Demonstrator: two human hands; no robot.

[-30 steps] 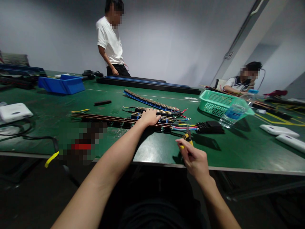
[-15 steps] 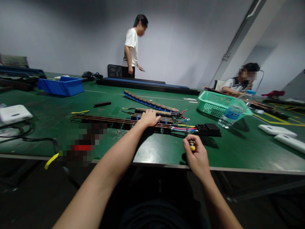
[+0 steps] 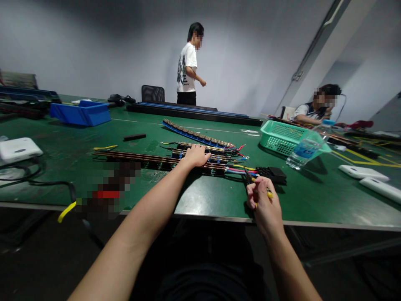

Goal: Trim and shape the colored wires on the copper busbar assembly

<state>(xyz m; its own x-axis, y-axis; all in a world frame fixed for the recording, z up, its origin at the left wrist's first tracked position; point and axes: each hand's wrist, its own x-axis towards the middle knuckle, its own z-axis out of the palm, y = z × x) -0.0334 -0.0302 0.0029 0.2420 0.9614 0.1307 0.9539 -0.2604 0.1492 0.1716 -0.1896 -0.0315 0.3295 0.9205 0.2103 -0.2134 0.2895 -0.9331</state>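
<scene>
Since the earlier frame the right hand [image 3: 263,200] has slid rightward along the tabletop [image 3: 203,196] edge, fingers closed around yellow-handled pliers [image 3: 250,179], tip now at the coloured wires [image 3: 241,169]. Left hand [image 3: 196,155] lies flat, fingers spread, on the long strip [image 3: 150,159]. Risk: the tip nicks a neighbouring wire, or the strip shifts if that pressing hand eases.

The green table [image 3: 78,142] has a matt, slightly scuffed mat-like top that catches a dull sheen from the light. The long strips [image 3: 150,159] under the left hand [image 3: 196,155] look like coppery metal on black plastic, with glossy plastic-coated wires [image 3: 239,169] at their ends. The pliers [image 3: 255,184] in the right hand [image 3: 265,205] have dark metal tips and yellow grips. The green basket [image 3: 278,136] is perforated plastic; the water bottle [image 3: 305,148] is clear, shiny plastic.
</scene>
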